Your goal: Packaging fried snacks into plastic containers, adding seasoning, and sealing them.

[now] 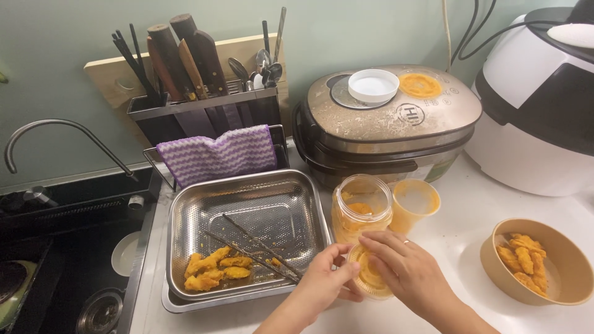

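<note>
Head view, nearest first: both forearms are cut off at the bottom edge. The left hand (322, 272) and right hand (405, 269) pinch a small clear tub (371, 278) smeared orange, fingers curled round its rim, on the white counter (458, 222); the right fingers hide much of its top. Just behind stand a clear jar (362, 207) and an orange cup (413, 203). Left, long chopsticks (257, 247) lie beside fried pieces (213, 269) in a perforated steel tray (247, 204). Right, a tan bowl (560, 247) holds more. Farther back sits a rice cooker (390, 117).
</note>
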